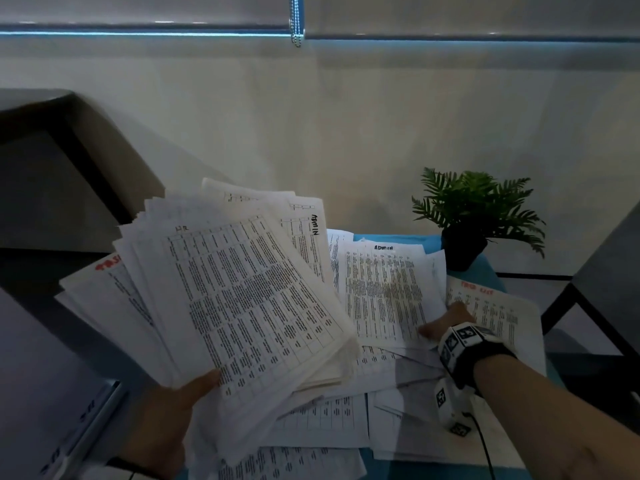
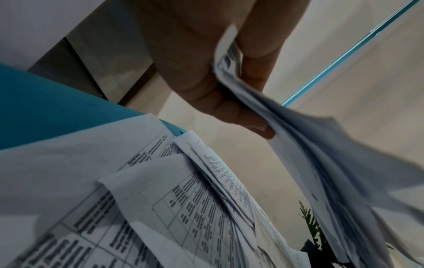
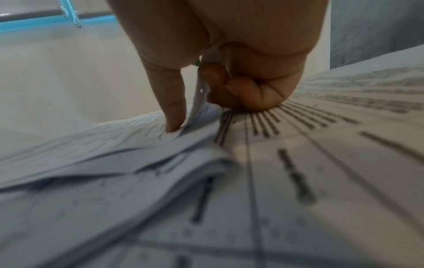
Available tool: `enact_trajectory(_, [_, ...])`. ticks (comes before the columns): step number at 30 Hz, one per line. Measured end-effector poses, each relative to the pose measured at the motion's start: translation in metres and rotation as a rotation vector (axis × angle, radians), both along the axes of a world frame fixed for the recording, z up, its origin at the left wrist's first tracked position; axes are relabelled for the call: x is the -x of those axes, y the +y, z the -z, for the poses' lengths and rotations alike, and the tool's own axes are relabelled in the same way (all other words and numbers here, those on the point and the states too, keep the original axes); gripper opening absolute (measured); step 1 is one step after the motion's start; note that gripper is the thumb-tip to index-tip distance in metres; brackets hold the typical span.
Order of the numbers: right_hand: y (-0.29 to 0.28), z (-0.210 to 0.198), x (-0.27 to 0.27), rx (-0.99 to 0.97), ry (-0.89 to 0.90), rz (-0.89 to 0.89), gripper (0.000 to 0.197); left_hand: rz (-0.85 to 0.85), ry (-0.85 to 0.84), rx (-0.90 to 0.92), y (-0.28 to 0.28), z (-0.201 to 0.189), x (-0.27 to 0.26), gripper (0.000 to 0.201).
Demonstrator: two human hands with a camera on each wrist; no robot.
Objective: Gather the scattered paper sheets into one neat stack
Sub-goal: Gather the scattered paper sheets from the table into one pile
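In the head view, the left hand (image 1: 166, 420) holds a thick fanned bundle of sheets (image 1: 242, 289) raised above the table (image 1: 491, 268), its thumb pressed on the bundle's near edge; the top page is a printed grid. Toward the potted plant (image 1: 474, 216) from that bundle, loose sheets (image 1: 381, 296) lie overlapping on the blue table, some marked "ADMIN" at the top. The right hand (image 1: 450, 320), with a tagged strap on its wrist, rests on these loose sheets just on the near side of the plant, touching a page with a red heading (image 1: 498, 317). In the left wrist view, the left hand (image 2: 206, 76) has its fingers (image 2: 252, 123) curled under the bundle (image 2: 332, 163) and its thumb on the other face, clamping the sheets, while more pages (image 2: 160, 199) lie spread below on the blue surface, with the plant's fronds (image 2: 309, 217) beyond them. In the right wrist view, blurred, the right hand (image 3: 229, 63) has its thumb (image 3: 172, 101) tip down on the paper and the other fingers (image 3: 250, 90) curled, with a lifted edge of a sheet (image 3: 201, 94) pinched between them; printed pages (image 3: 298, 163) fill the foreground.
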State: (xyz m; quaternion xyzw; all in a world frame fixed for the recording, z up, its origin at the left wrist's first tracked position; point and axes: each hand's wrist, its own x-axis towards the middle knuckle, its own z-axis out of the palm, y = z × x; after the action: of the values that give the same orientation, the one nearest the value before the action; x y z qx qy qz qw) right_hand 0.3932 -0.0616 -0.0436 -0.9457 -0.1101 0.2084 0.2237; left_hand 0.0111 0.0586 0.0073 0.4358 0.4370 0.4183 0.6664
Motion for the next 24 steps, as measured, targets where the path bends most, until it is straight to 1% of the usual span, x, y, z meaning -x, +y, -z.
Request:
enact_trajectory(3, [0.002, 0.000, 0.000, 0.021, -0.049, -0.014, 0.082, -0.010, -0.020, -0.027, -0.005, -0.006, -0.003, 0.056])
enact_trajectory(5, [0.003, 0.002, -0.001, 0.050, -0.091, -0.048, 0.079, -0.001, -0.014, -0.031, -0.007, -0.007, -0.004, 0.053])
enact_trajectory(7, [0.005, 0.005, -0.003, 0.034, -0.098, -0.105, 0.061, 0.028, -0.003, -0.021, -0.004, -0.001, -0.002, 0.048])
enact_trajectory(9, [0.005, 0.007, -0.002, 0.014, -0.089, -0.160, 0.044, 0.035, 0.006, -0.009, -0.001, 0.008, 0.000, 0.048])
enact_trajectory(12, [0.000, -0.004, -0.001, -0.011, -0.090, -0.169, 0.037, 0.040, 0.012, 0.020, 0.003, 0.015, 0.003, 0.053])
enact_trajectory(15, [-0.021, -0.035, 0.002, 0.021, -0.168, -0.161, 0.035, 0.042, 0.021, 0.027, 0.001, 0.015, 0.005, 0.048])
enact_trajectory(18, [-0.057, -0.080, 0.018, 0.025, -0.360, -0.216, 0.029, 0.028, 0.039, 0.059, -0.002, 0.019, 0.010, 0.046])
enact_trajectory(20, [-0.085, -0.108, 0.034, 0.014, -0.467, -0.215, 0.028, 0.031, 0.069, 0.088, -0.004, 0.022, 0.013, 0.049])
enact_trajectory(22, [-0.112, -0.137, 0.055, -0.053, -0.574, -0.174, 0.019, 0.049, 0.071, 0.103, -0.010, 0.021, 0.015, 0.048])
enact_trajectory(24, [-0.135, -0.164, 0.077, -0.284, -0.669, -0.140, 0.008, 0.092, 0.083, 0.108, -0.020, 0.017, 0.017, 0.044])
